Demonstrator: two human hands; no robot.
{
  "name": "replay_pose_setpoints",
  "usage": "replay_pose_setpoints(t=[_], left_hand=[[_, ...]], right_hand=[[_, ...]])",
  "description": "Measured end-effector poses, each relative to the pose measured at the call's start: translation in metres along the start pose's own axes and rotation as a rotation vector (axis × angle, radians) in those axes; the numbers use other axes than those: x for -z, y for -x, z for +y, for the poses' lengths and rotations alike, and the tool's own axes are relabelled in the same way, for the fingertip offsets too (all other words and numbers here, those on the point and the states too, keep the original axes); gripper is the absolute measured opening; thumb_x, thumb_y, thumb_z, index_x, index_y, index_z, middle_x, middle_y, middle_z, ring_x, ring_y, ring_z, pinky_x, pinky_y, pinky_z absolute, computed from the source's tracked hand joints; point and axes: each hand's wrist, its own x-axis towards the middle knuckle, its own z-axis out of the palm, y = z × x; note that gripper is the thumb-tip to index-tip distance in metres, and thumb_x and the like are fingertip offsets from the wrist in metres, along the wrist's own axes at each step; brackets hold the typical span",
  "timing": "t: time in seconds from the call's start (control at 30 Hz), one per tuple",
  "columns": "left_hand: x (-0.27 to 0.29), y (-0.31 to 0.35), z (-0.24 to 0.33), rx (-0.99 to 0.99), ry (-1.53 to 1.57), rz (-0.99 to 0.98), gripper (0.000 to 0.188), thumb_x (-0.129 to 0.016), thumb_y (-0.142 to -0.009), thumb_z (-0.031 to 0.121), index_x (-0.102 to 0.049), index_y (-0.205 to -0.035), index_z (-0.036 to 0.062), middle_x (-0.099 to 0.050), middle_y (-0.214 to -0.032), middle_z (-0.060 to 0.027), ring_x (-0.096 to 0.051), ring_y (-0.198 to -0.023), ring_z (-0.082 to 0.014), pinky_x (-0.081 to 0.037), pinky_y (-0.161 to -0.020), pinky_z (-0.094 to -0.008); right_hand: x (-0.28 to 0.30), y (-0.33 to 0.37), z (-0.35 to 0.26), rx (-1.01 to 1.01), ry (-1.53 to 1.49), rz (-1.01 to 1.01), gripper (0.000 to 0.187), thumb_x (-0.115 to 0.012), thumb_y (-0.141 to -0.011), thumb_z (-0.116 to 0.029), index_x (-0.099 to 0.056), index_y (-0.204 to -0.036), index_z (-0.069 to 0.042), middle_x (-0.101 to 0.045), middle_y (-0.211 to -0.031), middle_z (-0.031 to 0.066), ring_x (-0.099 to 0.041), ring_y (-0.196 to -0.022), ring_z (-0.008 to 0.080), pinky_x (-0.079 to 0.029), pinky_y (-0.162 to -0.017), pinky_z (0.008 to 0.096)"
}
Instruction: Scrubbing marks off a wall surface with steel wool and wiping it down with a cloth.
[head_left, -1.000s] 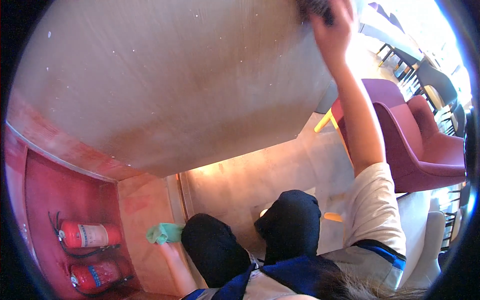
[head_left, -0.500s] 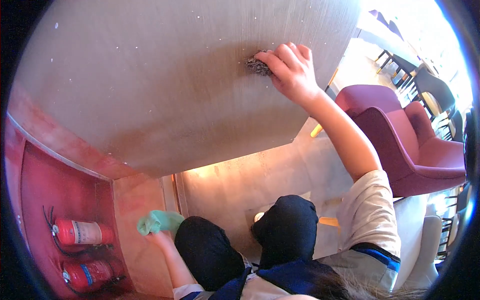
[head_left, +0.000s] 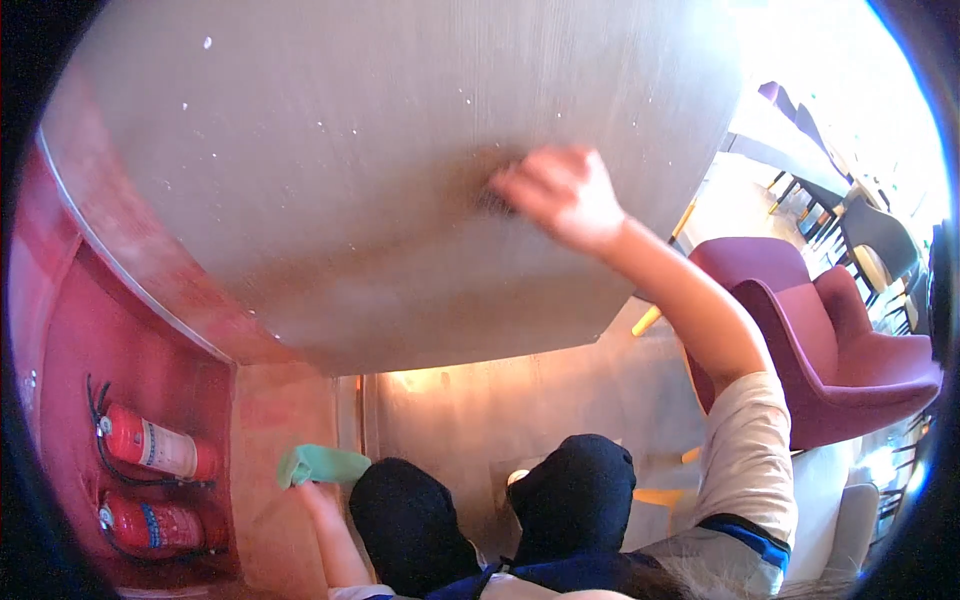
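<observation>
A dark steel wool scourer (head_left: 492, 200) presses against a large grey-brown brushed panel (head_left: 340, 230) dotted with white specks. My right hand (head_left: 562, 200), smeared by motion, is closed over the scourer, with its fingers pointing left and covering most of it. Around them the panel looks darker, as a smudged band running down to the left. Low on the left, my left hand (head_left: 308, 490) grips a bunched green cloth (head_left: 325, 466) beside my left knee. The cloth hides some of its fingers.
Two red fire extinguishers (head_left: 160, 445) lie in a red recess (head_left: 75, 330) at the left. On the right stands a maroon armchair (head_left: 800, 350) close to my right arm, with dark chairs (head_left: 880, 235) beyond it. My bent knees (head_left: 580, 490) are below the panel's lower edge.
My right hand has moved down and slightly left with the scourer, against a view that has shifted. The left hand still holds the green cloth, now a little lower in the picture.
</observation>
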Motion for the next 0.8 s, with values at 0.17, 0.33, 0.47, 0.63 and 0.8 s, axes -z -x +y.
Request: replay_pose_setpoints(t=[0.17,0.33,0.47,0.63,0.8], left_hand=[[0.091,-0.015,0.006,-0.123,-0.060,0.127,0.045,-0.053,-0.087,0.049,-0.059,-0.110,0.0113,-0.064,-0.103,-0.0056,-0.063,-0.091,-0.0243,-0.053,-0.079,-0.0444],[0.074,-0.002,0.039,-0.088,0.049,0.293,0.028,-0.062,-0.083,0.032,-0.060,-0.102,0.0119,-0.065,-0.097,-0.0071,-0.065,-0.080,-0.0247,-0.056,-0.068,-0.0422],[0.078,0.016,0.065,-0.027,0.073,0.211,0.031,-0.059,-0.086,0.039,-0.060,-0.102,0.0128,-0.064,-0.098,-0.0057,-0.064,-0.083,-0.0237,-0.055,-0.073,-0.0437],[0.125,0.001,0.034,-0.075,0.147,0.205,0.042,-0.048,-0.090,0.053,-0.061,-0.100,0.0144,-0.064,-0.098,-0.0023,-0.062,-0.090,-0.0207,-0.052,-0.079,-0.0432],[0.109,0.010,0.016,-0.034,0.017,0.063,0.036,-0.051,-0.091,0.046,-0.059,-0.103,0.0133,-0.063,-0.100,-0.0035,-0.061,-0.090,-0.0206,-0.053,-0.077,-0.0415]], right_hand=[[0.049,-0.090,0.094,-0.465,0.175,0.525,0.033,-0.066,-0.065,-0.006,-0.066,-0.097,-0.016,-0.059,-0.080,0.0029,-0.058,-0.077,0.0254,-0.038,-0.076,0.0404],[-0.018,-0.014,0.006,-0.119,-0.019,0.070,0.043,-0.064,-0.063,-0.013,-0.064,-0.105,-0.020,-0.050,-0.080,-0.0015,-0.055,-0.083,0.0185,-0.040,-0.074,0.0435],[-0.008,0.000,0.004,0.114,-0.068,-0.076,0.031,-0.063,-0.067,-0.017,-0.066,-0.098,-0.019,-0.052,-0.078,-0.0031,-0.055,-0.074,0.0128,-0.042,-0.068,0.0348],[0.058,-0.103,0.131,-0.306,0.268,0.374,0.027,-0.066,-0.068,-0.005,-0.067,-0.094,-0.012,-0.061,-0.079,0.0077,-0.059,-0.073,0.0251,-0.044,-0.066,0.0400],[0.019,-0.062,0.058,-0.404,0.171,0.168,0.044,-0.063,-0.057,0.002,-0.068,-0.096,-0.016,-0.062,-0.084,0.0008,-0.058,-0.086,0.0219,-0.038,-0.083,0.0405]])
